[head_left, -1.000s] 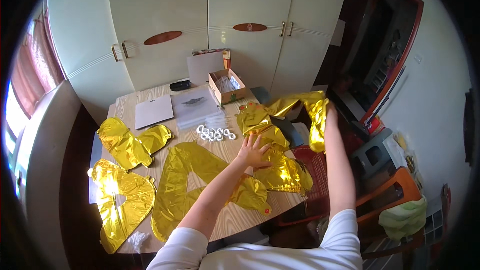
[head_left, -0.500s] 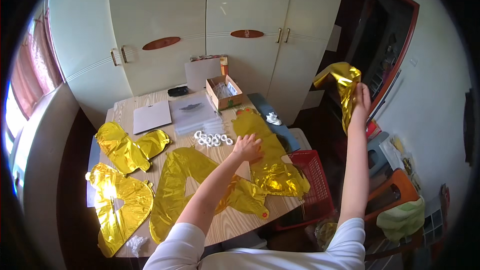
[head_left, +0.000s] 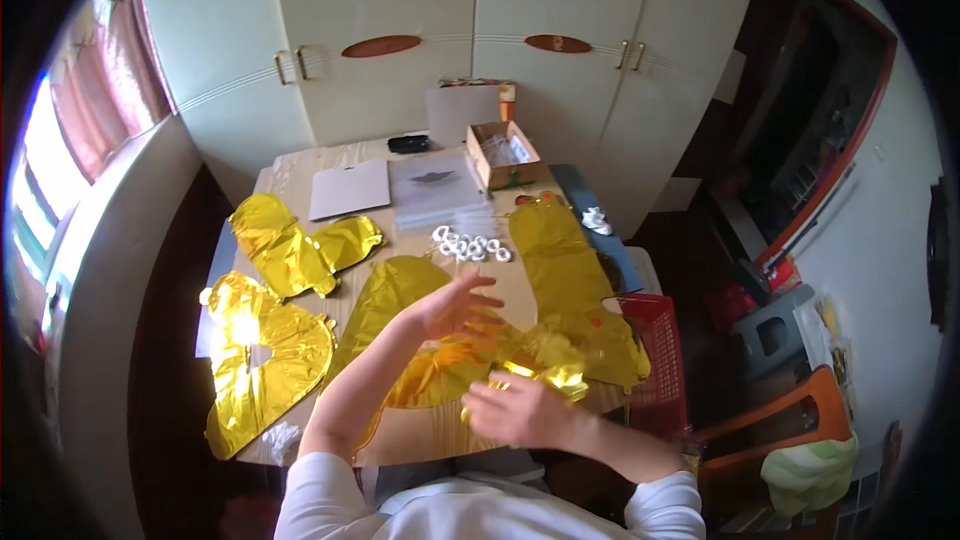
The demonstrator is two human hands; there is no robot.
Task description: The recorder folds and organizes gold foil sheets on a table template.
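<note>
Several flat gold foil balloons lie spread over the wooden table. My left hand [head_left: 458, 308] hovers over the middle with its fingers apart and nothing in them. Beneath it lies a gold foil balloon [head_left: 392, 292], partly hidden by my forearm. Near the front edge my right hand [head_left: 522, 410], slightly blurred, is closed on a crumpled gold foil balloon [head_left: 562, 380], whose blurred part spreads just beyond the hand. A long foil balloon [head_left: 550, 250] lies flat along the right side. Two more, an upper foil balloon [head_left: 290, 245] and a lower foil balloon [head_left: 255, 360], rest at the left.
White ribbon rolls [head_left: 465, 244] sit mid-table. Behind them are clear plastic sleeves [head_left: 432, 195], a grey-white board [head_left: 349, 188] and an open wooden box [head_left: 503, 175]. A red basket [head_left: 660, 360] stands right of the table, near an orange-framed chair [head_left: 775, 418]. Crumpled white tissue [head_left: 283, 440] lies front left.
My right hand has swung from the raised far right down to the table's front, bringing the foil balloon along. The left hand has lifted off the long foil balloon and moved left in the scene.
</note>
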